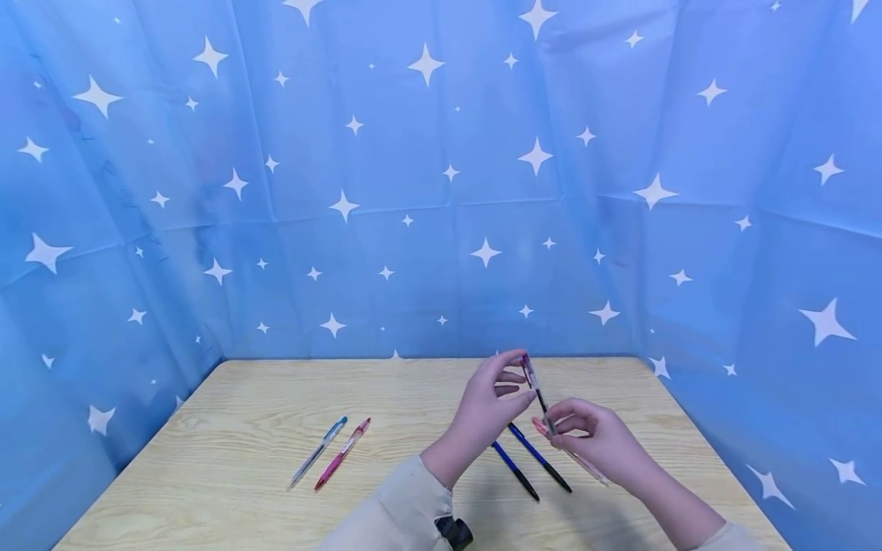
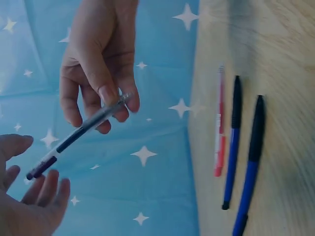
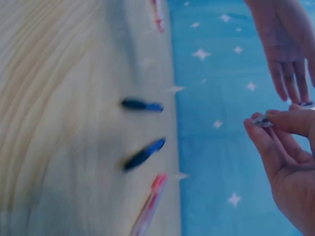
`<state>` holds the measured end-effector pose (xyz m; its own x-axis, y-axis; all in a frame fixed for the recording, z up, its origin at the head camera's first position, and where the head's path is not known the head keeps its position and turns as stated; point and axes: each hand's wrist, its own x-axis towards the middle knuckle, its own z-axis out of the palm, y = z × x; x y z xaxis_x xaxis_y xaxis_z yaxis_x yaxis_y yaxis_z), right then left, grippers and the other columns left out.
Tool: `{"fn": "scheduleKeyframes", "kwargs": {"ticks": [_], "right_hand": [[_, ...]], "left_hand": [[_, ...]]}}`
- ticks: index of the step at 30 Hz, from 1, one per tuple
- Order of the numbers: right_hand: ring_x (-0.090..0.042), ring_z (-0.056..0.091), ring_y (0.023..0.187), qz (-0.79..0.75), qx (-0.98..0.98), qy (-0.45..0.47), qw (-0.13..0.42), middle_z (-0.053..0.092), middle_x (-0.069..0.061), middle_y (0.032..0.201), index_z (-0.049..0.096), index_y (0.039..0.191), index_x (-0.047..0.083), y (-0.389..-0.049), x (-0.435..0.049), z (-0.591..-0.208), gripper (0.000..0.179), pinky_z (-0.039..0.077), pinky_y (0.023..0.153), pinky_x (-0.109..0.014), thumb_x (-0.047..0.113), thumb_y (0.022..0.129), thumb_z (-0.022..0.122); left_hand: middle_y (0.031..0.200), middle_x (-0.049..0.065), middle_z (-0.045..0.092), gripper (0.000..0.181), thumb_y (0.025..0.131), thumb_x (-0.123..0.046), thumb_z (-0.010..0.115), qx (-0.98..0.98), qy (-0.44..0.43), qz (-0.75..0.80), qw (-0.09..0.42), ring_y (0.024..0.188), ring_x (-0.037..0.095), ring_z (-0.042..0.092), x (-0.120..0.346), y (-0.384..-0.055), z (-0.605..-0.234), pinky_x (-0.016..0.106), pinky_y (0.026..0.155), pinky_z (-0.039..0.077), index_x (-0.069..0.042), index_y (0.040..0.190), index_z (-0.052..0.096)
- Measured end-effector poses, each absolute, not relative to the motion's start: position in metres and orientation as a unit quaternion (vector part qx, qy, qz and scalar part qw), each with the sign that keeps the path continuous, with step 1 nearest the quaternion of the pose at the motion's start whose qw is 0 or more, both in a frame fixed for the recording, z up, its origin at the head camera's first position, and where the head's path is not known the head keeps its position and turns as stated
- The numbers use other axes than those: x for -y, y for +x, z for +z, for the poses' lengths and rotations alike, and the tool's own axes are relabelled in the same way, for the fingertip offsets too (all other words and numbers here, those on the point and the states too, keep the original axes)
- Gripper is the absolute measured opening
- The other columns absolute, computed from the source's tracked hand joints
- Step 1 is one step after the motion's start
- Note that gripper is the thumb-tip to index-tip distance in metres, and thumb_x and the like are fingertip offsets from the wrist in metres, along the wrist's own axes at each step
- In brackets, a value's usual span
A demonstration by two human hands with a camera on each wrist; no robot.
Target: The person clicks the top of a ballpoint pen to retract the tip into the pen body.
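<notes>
My right hand [image 1: 606,444] pinches the clear end of a slim gel pen [image 2: 81,132] between thumb and fingers, above the table. The pen has a see-through barrel, a dark refill and a dark purple clip end. My left hand [image 1: 485,409] is at that clip end, its fingers loosely spread, with fingertips right beside the clip in the left wrist view. Below the hands lie two blue pens with black grips: one blue pen [image 1: 515,471] and another blue pen [image 1: 540,459]. Next to them lies a pink-red pen [image 2: 220,132], partly hidden behind my right hand in the head view.
On the left of the wooden table [image 1: 227,428] lie a clear pen with a teal end [image 1: 317,453] and a pink pen [image 1: 343,454], side by side. A blue curtain with white stars [image 1: 427,191] hangs behind the table and along its sides.
</notes>
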<state>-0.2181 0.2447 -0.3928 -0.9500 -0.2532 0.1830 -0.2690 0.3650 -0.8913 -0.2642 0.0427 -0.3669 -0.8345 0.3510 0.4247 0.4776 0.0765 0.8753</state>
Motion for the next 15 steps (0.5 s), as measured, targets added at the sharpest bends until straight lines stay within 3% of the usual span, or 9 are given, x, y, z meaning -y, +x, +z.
{"fn": "scheduleKeyframes", "kwargs": {"ticks": [4,9,15], "right_hand": [[-0.023,0.067,0.092,0.497,0.852,0.165,0.021,0.064,-0.019,0.11,0.065,0.115,0.001,-0.218,-0.262,-0.402,0.029,0.056,0.073,-0.03,0.001,0.087,0.071],[-0.019,0.066,0.088,0.435,0.885,0.163,0.039,0.065,-0.017,0.113,0.066,0.115,0.001,-0.22,-0.284,-0.416,0.03,0.055,0.069,-0.028,-0.003,0.085,0.071],[-0.021,0.066,0.085,0.403,0.903,0.149,0.026,0.066,-0.017,0.108,0.067,0.111,-0.003,-0.223,-0.305,-0.427,0.029,0.055,0.067,-0.026,-0.006,0.082,0.071]], "left_hand": [[0.124,-0.003,0.05,0.054,0.087,-0.013,0.076,0.796,-0.289,-0.528,0.063,0.106,0.01,0.055,-0.054,-0.269,-0.378,0.028,0.09,0.049,-0.02,0.136,0.055],[0.126,-0.003,0.05,0.055,0.086,-0.021,0.078,0.851,-0.282,-0.442,0.041,0.109,0.01,0.052,-0.068,-0.274,-0.392,0.027,0.087,0.048,-0.023,0.136,0.056],[0.121,-0.002,0.054,0.054,0.082,-0.023,0.081,0.877,-0.298,-0.377,0.0,0.09,0.005,0.055,-0.082,-0.277,-0.406,0.022,0.078,0.049,-0.025,0.131,0.059]]}}
